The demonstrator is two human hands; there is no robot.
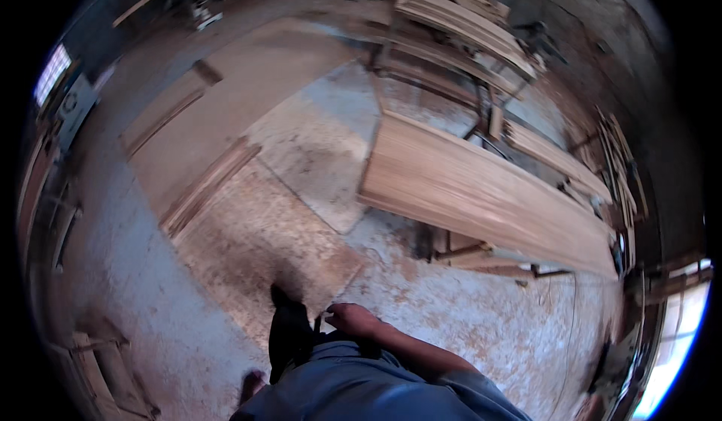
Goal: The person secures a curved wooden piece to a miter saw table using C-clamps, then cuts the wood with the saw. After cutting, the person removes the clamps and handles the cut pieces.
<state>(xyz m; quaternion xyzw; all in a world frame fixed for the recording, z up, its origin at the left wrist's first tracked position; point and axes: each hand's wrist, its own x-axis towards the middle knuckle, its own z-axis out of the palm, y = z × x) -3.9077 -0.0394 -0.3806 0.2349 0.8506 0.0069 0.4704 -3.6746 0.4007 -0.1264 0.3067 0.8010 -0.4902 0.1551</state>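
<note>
My right hand [353, 319] is in front of my waist, its fingers curled in. Whatever it holds, if anything, is too blurred to make out. Low at my left side, part of my left hand [252, 383] shows, mostly cut off by my body, and its fingers are unclear. Beneath me lies a worn wooden board [263, 218] with a dark shoe on it. Ahead to the right, a long wooden panel [466, 180] rests on supports, apart from both hands.
A large brown sheet [248, 75] lies on the floor ahead left, with wood strips [210, 188] near its edge. Stacked planks [459, 33] stand at the far right. A wooden frame [109, 376] is at the lower left. Sawdust covers the concrete floor [496, 331].
</note>
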